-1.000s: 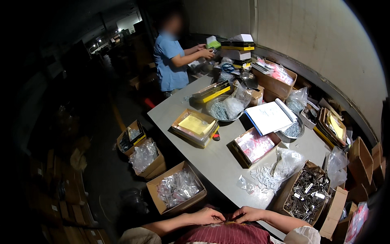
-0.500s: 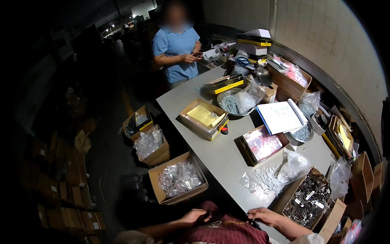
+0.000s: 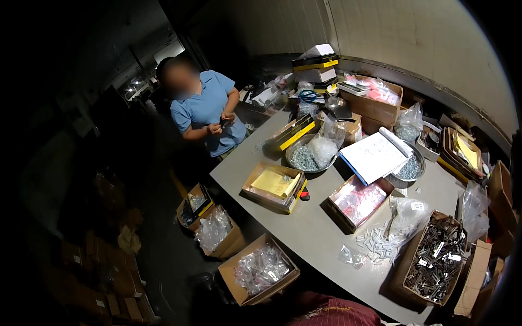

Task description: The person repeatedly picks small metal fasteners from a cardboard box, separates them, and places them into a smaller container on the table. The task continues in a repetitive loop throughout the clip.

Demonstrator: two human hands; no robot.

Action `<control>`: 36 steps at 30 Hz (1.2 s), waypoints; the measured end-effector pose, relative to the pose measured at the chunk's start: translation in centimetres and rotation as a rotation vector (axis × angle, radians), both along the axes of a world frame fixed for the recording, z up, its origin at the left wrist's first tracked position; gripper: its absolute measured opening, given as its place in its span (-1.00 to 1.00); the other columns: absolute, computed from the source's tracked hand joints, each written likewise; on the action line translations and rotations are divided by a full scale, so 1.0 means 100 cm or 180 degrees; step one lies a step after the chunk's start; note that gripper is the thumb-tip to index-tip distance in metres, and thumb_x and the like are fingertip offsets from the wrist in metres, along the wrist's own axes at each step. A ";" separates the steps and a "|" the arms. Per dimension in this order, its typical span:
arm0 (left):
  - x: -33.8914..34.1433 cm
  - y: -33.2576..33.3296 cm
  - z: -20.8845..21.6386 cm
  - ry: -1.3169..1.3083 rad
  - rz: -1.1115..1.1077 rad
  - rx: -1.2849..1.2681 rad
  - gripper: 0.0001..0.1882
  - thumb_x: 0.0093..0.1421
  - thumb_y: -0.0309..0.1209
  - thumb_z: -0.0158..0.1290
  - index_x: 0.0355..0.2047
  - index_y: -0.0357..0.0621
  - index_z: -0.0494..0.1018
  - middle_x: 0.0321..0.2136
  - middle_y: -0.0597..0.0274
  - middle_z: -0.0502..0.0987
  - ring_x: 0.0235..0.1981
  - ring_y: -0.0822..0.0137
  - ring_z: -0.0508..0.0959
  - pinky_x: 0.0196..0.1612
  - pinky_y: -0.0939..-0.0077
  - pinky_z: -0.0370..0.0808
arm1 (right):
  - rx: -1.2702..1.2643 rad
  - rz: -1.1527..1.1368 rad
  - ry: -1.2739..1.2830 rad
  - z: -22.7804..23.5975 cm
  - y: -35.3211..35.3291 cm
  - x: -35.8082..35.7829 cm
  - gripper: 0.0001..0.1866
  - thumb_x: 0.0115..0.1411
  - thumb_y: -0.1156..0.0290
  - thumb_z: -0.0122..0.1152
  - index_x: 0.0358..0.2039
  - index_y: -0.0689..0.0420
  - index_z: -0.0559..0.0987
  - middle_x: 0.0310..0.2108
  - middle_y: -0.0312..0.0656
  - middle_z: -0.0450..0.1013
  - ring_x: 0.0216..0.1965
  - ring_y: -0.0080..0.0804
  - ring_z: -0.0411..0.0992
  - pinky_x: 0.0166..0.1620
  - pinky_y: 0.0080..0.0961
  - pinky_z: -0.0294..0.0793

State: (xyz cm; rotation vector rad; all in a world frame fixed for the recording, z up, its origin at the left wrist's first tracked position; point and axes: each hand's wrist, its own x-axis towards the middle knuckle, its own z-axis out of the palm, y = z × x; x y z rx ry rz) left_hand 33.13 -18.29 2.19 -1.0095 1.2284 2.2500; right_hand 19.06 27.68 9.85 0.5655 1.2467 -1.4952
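Observation:
Neither my left hand nor my right hand shows; only the maroon striped cloth point(image 3: 337, 312) of my clothing is seen at the lower edge. Closest on the table are an open carton of dark metal pieces point(image 3: 435, 261), a scatter of small white tubes point(image 3: 376, 243) and a clear bag of white pieces point(image 3: 408, 217). A small clear plastic bag point(image 3: 351, 256) lies beside the tubes. Behind them stands a box of pink-and-clear packets point(image 3: 359, 202), with a clipboard of paper point(image 3: 375, 156) resting partly over it.
Across the table point(image 3: 321, 244), a person in a blue shirt point(image 3: 209, 108) holds a small dark device. Metal bowls of screws point(image 3: 304, 157) and a box with yellow paper point(image 3: 272, 183) stand farther back. Cartons of clear bags point(image 3: 260, 270) sit left of the table.
My view has tilted and shifted, so the table appears rotated. Both my hands, seen earlier near the front of my clothing, have gone out of sight. The other person's head is bent lower.

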 end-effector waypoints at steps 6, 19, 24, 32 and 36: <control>-0.055 0.017 0.002 0.0205 -0.0299 -0.0236 -0.69 0.40 -0.22 0.12 -0.04 -0.21 0.59 -0.21 0.33 0.64 -0.13 0.49 0.56 0.00 0.47 0.48 | -0.0092 0.0172 0.0298 -0.006 -0.001 -0.001 -0.57 0.27 0.30 0.23 0.10 0.22 0.55 -0.13 -0.08 0.54 -0.10 -0.25 0.49 0.03 -0.42 0.47; -0.044 0.037 0.008 0.0273 -0.0579 -0.0302 -0.69 0.41 -0.24 0.10 -0.01 -0.19 0.59 -0.16 0.30 0.66 -0.11 0.46 0.58 0.04 0.47 0.48 | 0.0000 0.0827 0.0610 -0.008 0.003 -0.004 -0.53 0.21 0.33 0.24 0.12 0.23 0.53 -0.02 0.03 0.50 0.02 -0.06 0.46 0.11 -0.26 0.46; -0.031 0.036 0.014 0.0287 -0.0686 -0.0302 -0.69 0.42 -0.25 0.09 0.01 -0.19 0.59 -0.14 0.29 0.66 -0.10 0.44 0.59 0.06 0.47 0.49 | 0.0121 0.1588 0.0820 0.002 0.009 -0.011 -0.51 0.18 0.34 0.24 0.12 0.24 0.53 0.02 0.07 0.48 0.06 0.01 0.44 0.15 -0.20 0.45; 0.032 -0.028 0.072 0.0327 -0.2568 -0.0281 -0.69 0.42 -0.26 0.08 0.03 -0.18 0.59 -0.11 0.27 0.67 -0.08 0.42 0.60 0.08 0.46 0.49 | 0.1087 0.4612 0.2935 0.113 0.014 -0.035 -0.47 0.14 0.36 0.25 0.14 0.25 0.52 0.09 0.14 0.45 0.13 0.13 0.42 0.20 -0.11 0.44; 0.069 -0.070 0.146 0.0375 -0.3980 -0.0347 -0.68 0.42 -0.27 0.07 0.04 -0.18 0.59 -0.10 0.26 0.68 -0.07 0.41 0.61 0.09 0.46 0.49 | 0.0702 0.0970 0.6439 0.257 -0.017 -0.070 -0.31 -0.05 0.68 0.25 0.19 0.21 0.47 0.18 0.15 0.41 0.21 0.02 0.42 0.20 -0.18 0.48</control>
